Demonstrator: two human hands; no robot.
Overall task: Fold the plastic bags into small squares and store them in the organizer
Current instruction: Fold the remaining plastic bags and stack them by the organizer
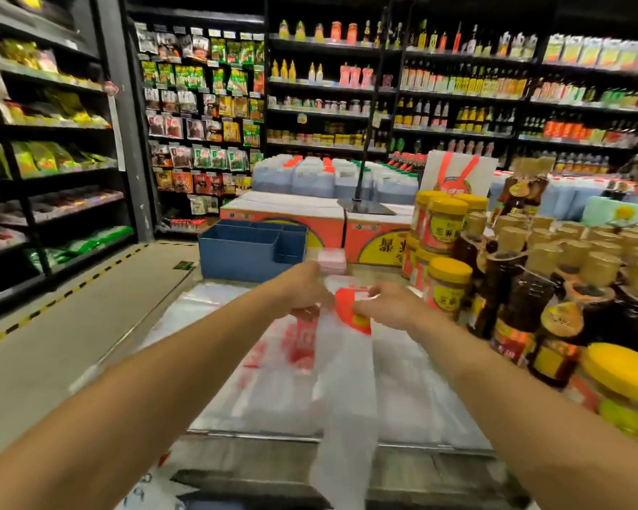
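Two hands, left [304, 288] and right [387, 305], each grip pinching thin crinkly plastic bag [341, 366], boxy blue organizer [251, 246] behind

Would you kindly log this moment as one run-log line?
stage: folding | left hand: grips plastic bag | right hand: grips same bag | blue organizer: behind hands, no bags visible inside

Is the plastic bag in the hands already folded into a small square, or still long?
Still long: the plastic bag runs as a narrow strip from the left hand and right hand down past the counter edge.
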